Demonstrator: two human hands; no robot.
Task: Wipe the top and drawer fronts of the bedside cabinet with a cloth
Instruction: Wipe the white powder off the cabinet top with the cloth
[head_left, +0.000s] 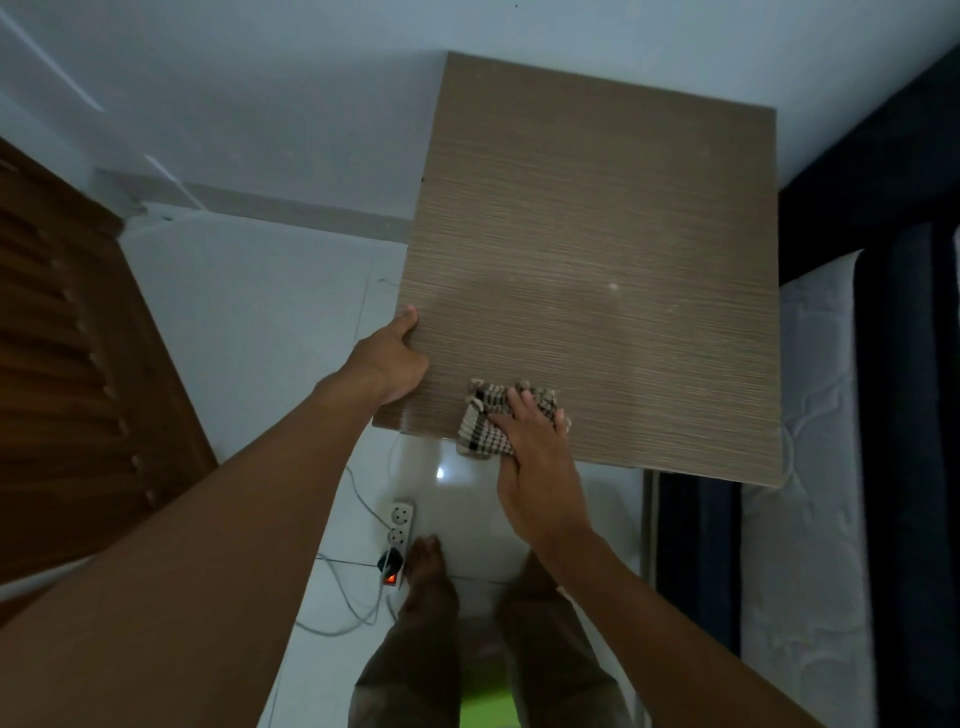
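On the near left corner of the cabinet (597, 270) top, the right hand (535, 467) presses a checked cloth (480, 421) flat against the wood-grain surface, its fingers (519, 402) spread over the bunched fabric and grasping it from above. Part of the cloth hangs just past the front edge. The left hand (392, 358) grips the cabinet's left edge near that same corner, thumb lying on top and the other fingers curled under and out of sight. Both hands are close together, a short strip of bare top between them. The rest of the top is bare, with a few pale specks scattered on it. The drawer fronts are hidden from this downward view. Below the front edge, on the white floor (249, 322), lies a power strip (400, 535) with a lit red switch and pale cables trailing left. A bare foot (428, 577) stands just beside it. A brown louvred door (67, 374) fills the left side, and a bed (815, 467) with a white quilted mattress sits against the cabinet's right side.
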